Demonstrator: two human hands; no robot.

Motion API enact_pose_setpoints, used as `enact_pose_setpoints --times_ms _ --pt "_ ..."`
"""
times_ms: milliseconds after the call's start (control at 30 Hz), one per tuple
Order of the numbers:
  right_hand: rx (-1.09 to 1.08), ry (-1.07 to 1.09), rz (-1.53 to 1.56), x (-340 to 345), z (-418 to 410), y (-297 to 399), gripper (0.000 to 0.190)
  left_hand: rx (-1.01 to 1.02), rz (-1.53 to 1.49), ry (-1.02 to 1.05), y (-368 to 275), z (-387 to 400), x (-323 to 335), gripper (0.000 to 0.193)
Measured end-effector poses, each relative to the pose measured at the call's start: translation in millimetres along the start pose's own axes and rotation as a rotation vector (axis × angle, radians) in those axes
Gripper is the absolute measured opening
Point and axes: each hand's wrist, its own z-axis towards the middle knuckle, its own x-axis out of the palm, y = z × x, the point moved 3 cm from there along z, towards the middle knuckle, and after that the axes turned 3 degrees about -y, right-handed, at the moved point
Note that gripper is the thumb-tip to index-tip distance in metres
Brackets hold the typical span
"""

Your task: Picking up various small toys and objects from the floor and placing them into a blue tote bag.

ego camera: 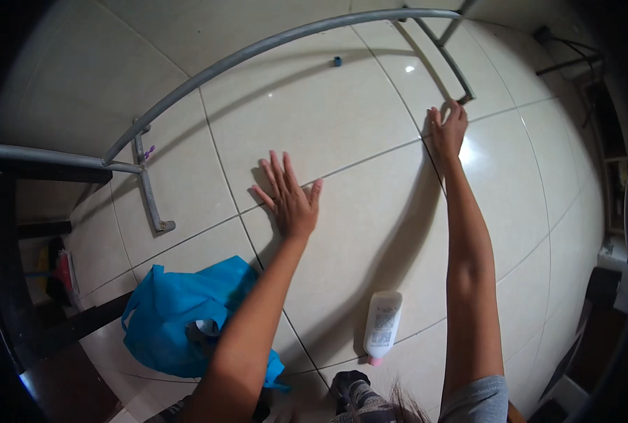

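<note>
My left hand [292, 206] is palm down with its fingers spread over the pale floor tiles [356, 222], holding nothing. Farther off to the right, my right hand [450, 132] has its fingertips at the end of a grey metal tube foot [456, 74]. Whether they grip the tube end or only touch it is unclear. That foot belongs to a tubular metal frame [271, 41] that arches across the floor. Its other foot [151, 198] rests at the left. Beyond my hands, a small dark blue cap-like piece [337, 61] lies on a tile.
A white bottle with a pink cap [383, 322] lies near my feet, bearing print. Left of it is a bright blue fabric bag [171, 317], partly behind my left forearm. A small purple item [150, 152] is by the left tube foot. Dark furniture [2, 254] borders the left.
</note>
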Motion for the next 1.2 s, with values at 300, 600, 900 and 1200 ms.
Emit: enact_pose_setpoints --times_ms 300,600,900,1200 --pt "-0.088 0.087 0.319 101 45 99 0.046 -0.031 -0.068 0.046 0 3 -4 0.081" --pt "-0.646 0.440 0.550 137 -53 267 0.013 -0.125 -0.272 -0.029 13 -3 -6 0.082" --pt "-1.084 0.839 0.392 101 -92 401 0.026 -0.286 -0.281 -0.024 24 -1 -16 0.075" --pt "-1.011 0.971 0.463 192 -215 533 0.047 -0.433 -0.558 -0.104 47 -31 25 0.070"
